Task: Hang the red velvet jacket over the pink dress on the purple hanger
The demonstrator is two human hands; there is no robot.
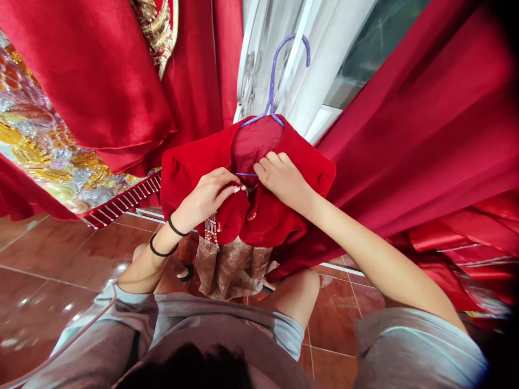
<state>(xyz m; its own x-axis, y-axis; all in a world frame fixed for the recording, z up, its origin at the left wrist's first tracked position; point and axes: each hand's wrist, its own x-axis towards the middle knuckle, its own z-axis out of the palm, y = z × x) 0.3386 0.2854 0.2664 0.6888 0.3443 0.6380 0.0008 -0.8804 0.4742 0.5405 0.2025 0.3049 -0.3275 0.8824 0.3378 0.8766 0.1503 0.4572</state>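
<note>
Head view: the jacket [267, 210] is already on the hanger [272, 80]; its front is pinched near the neckline by the left hand [208, 192] and right hand [281, 175]; closing is judged outstanding.

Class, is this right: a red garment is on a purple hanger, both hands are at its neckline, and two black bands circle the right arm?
The two black bands circle the left arm, not the right, as the head view shows. The red garment is on a purple hanger, left hand and right hand at its neckline.
</note>
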